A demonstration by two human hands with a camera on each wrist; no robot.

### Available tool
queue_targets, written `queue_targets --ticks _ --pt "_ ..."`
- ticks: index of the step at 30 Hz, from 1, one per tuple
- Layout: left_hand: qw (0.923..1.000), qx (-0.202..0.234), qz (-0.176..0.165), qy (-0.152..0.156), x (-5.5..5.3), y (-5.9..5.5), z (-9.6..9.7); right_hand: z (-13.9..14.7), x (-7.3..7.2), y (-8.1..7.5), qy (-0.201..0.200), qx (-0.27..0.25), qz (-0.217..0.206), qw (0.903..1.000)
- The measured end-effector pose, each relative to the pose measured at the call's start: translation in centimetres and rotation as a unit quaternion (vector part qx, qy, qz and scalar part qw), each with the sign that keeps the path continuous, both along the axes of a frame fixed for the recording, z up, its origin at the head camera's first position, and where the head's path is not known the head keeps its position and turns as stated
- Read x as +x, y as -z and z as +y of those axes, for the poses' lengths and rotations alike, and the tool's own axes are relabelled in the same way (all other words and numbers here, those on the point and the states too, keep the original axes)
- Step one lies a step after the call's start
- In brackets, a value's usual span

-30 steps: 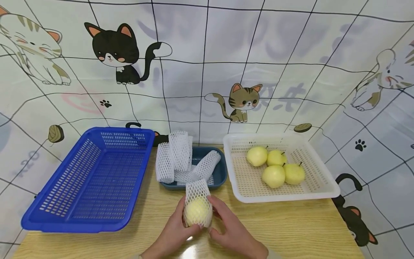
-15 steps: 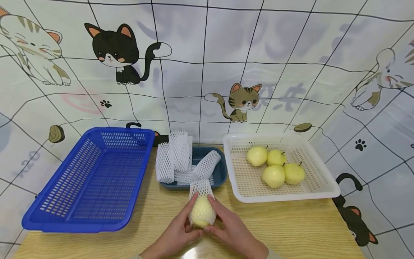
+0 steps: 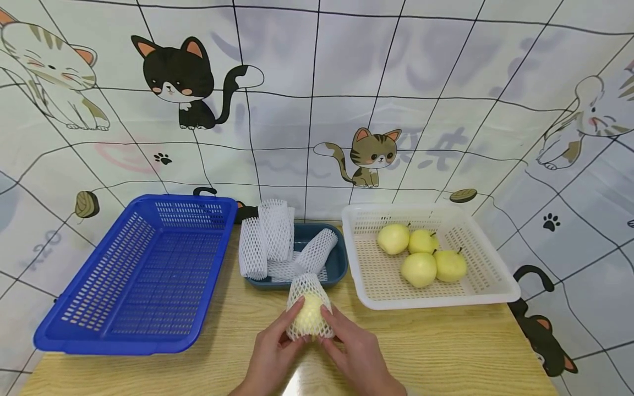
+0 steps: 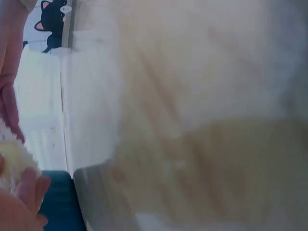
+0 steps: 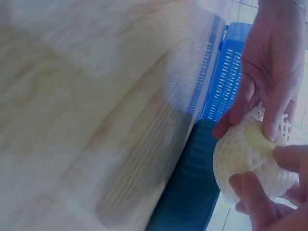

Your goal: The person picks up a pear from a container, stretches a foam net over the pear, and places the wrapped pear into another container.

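Observation:
A pale yellow pear (image 3: pixel 309 314) sits inside a white foam net sleeve (image 3: pixel 305 283), held just above or on the table in front of the teal tray. My left hand (image 3: pixel 271 355) grips its left side, and my right hand (image 3: pixel 360 356) grips its right side. Fingers of both hands curl round the sleeve's near edge. The right wrist view shows the netted pear (image 5: pixel 236 159) between both hands, with a bare patch of skin at the sleeve's opening. At the left wrist view's edge, only part of the net and pear (image 4: pixel 14 161) appears.
A teal tray (image 3: pixel 338 269) behind the hands holds several white foam sleeves (image 3: pixel 274 231). To the left stands a blue basket (image 3: pixel 198 324) with nothing in it. Several yellow-green pears (image 3: pixel 419 269) lie in a white basket (image 3: pixel 364 297) at right. A cat-print curtain (image 3: pixel 297 121) hangs behind the wooden table (image 3: pixel 446 352).
The netted pear has shifted slightly right and upward. My left hand has moved right, and the fingers of both hands have moved onto the sleeve's near edge, which now covers more of the pear.

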State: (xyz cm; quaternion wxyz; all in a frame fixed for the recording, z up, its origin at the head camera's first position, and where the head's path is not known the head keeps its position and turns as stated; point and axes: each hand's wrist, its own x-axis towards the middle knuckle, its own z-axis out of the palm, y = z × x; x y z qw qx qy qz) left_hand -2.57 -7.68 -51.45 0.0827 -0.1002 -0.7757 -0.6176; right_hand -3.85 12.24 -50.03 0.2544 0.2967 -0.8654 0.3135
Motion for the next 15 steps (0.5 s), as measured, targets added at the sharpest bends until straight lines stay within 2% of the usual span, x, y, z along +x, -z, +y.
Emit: queue_targets --ticks 4,8,12,15 --pt "0.9986 0.005 0.028 -0.044 0.5 0.1 0.5 -0.1 0.0 -0.1 -0.002 -0.011 0.08 0.9967" --pt "0.9974 0.028 0.045 -0.049 0.6 0.4 0.5 -0.1 0.1 -0.4 -0.022 -0.013 0.118 0.9927" --pt "0.9954 0.079 0.054 0.005 0.4 0.7 0.0 -0.2 0.4 -0.5 -0.035 -0.008 0.128 0.9911" --pt "0.9893 0.114 0.07 0.06 0.0 0.7 -0.5 -0.2 0.6 -0.5 -0.033 -0.012 0.129 0.991"
